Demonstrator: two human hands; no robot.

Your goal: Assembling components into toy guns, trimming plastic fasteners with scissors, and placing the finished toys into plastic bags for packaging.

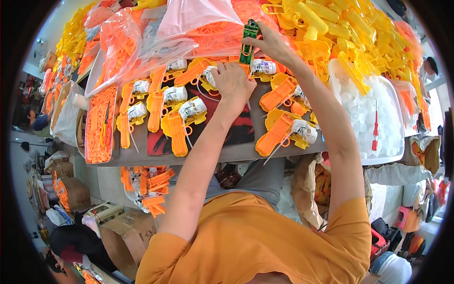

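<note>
At the far side of the table, my right hand point(272, 42) is closed around a dark green see-through device point(249, 41), long and upright, whose exact kind I cannot make out. Its lower end meets an orange plastic part, mostly hidden by my left hand point(232, 81). My left fingers are bent and closed on that part, just below the green device. Around both hands lie toy gun assemblies with orange grips, yellow bodies and white cylinders, such as one toy gun point(182, 123) to the left and another toy gun point(283, 132) to the right.
A pink tray point(88, 142) of small orange parts holds scissors point(105, 125) at left. At right, a white tray point(399, 137) holds translucent white pieces and a red screwdriver point(375, 125). Yellow parts point(326, 28) and bagged orange parts pile up behind. A brown sack point(305, 189) stands below the table.
</note>
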